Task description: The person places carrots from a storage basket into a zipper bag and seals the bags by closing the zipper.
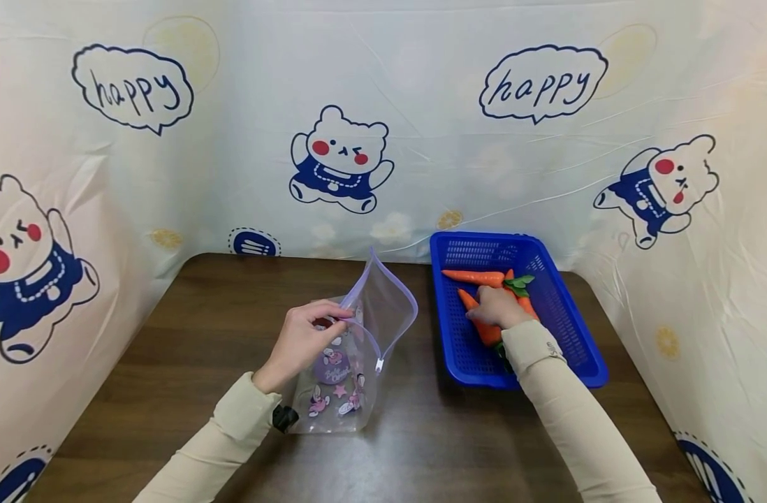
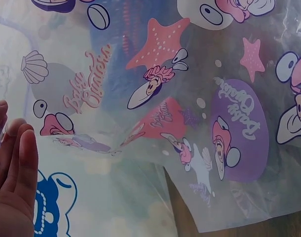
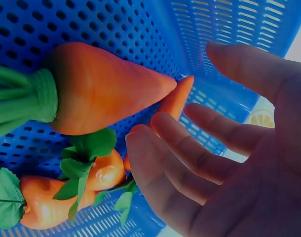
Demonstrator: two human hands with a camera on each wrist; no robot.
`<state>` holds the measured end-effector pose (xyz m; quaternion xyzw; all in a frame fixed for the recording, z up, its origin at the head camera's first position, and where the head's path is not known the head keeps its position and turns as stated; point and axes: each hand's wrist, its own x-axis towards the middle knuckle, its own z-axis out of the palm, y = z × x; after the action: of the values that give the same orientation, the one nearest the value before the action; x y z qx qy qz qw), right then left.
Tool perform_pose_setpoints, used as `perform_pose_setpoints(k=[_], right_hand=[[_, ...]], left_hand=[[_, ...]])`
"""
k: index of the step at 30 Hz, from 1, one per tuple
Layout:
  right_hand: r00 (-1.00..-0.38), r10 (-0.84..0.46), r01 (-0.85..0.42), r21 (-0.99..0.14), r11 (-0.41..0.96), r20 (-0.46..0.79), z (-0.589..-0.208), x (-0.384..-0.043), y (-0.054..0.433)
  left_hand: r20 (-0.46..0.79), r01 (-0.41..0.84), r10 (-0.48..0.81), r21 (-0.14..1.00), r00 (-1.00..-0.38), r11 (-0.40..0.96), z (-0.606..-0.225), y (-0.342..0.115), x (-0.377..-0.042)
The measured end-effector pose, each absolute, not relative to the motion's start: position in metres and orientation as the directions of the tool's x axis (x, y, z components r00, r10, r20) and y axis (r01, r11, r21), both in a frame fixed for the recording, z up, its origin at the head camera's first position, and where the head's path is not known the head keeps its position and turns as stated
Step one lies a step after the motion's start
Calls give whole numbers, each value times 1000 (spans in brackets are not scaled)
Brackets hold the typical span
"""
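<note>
My left hand [image 1: 330, 318] pinches the near rim of a clear zip bag [image 1: 364, 335] with purple edging and cartoon prints, holding its mouth open and upright on the table. In the left wrist view the fingers [image 2: 19, 163] lie against the bag's [image 2: 200, 123] film. My right hand [image 1: 487, 309] reaches into a blue perforated basket [image 1: 572, 328] and rests over toy carrots [image 1: 474, 277]. The right wrist view shows its fingers [image 3: 190, 163] spread and straight beside a fat orange carrot [image 3: 101, 89], with smaller leafy carrots [image 3: 47, 207] below it and nothing gripped.
The dark wooden table [image 1: 188, 328] is walled on three sides by a white cloth [image 1: 484, 175] printed with bears and "happy" bubbles. The basket sits at the right, close to the cloth, and the bag stands just left of it.
</note>
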<state>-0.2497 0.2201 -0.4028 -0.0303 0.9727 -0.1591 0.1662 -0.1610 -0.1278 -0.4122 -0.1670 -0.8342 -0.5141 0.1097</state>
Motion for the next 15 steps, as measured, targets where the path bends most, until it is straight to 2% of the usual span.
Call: perform_pose_setpoints(k=[15], right_hand=[[-922,-100,7,-275,961,-373,-416,-253,217]], left_hand=[[333,384,195,833,-923,398,-416,-131,-160]])
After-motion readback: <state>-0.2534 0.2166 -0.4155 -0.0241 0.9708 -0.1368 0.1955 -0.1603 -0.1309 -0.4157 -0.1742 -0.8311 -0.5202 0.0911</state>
